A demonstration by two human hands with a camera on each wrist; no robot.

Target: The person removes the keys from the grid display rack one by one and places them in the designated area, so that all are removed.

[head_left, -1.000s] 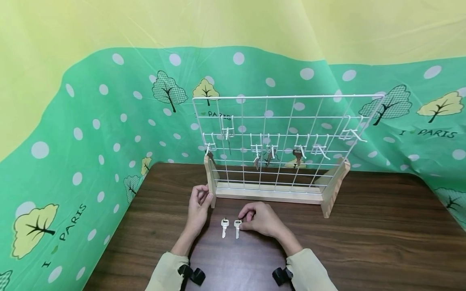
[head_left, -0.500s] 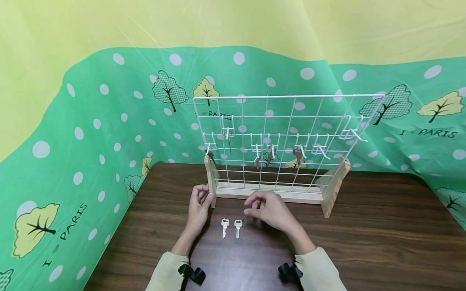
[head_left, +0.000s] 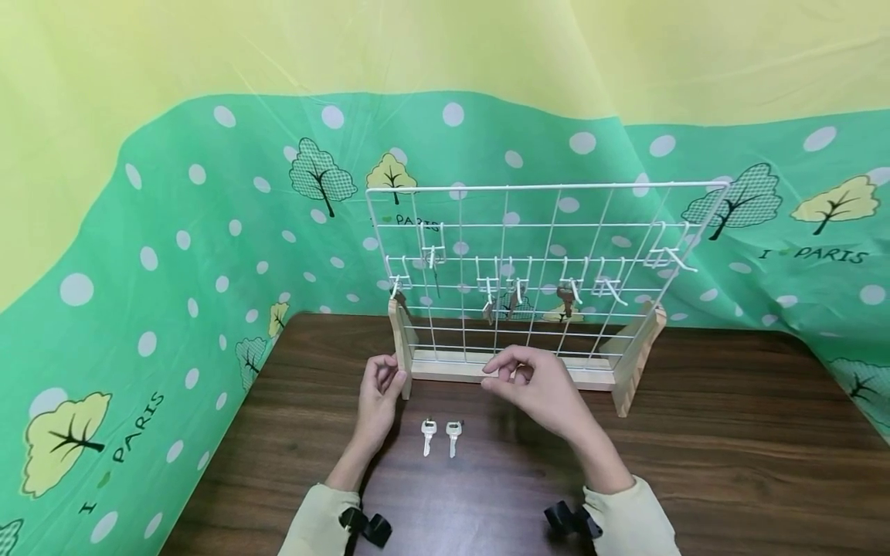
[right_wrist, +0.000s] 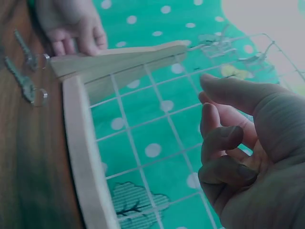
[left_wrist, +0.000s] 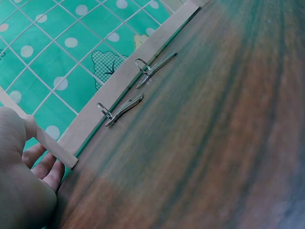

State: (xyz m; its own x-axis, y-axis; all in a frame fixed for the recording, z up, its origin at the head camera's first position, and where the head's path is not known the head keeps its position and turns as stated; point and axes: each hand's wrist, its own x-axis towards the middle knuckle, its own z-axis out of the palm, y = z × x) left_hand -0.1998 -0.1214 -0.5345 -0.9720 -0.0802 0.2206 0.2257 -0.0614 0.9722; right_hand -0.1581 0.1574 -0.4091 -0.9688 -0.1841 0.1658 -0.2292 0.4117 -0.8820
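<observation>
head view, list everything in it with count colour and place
table: one, brown, lower part of view
rack: one, white wire, pale wooden stand, on the table
hooks: seven, white, on the rack's wire
hanging keys: about five, dark, on hooks, too small to count surely
loose keys: two, silver, on the table before the rack
cloth: green and yellow, around the table
sleeves: two, pale, lower edge
wrist devices: two, black, at the sleeves
left grip: one, bare, holding the rack's left side
right grip: one, bare, before the rack
</observation>
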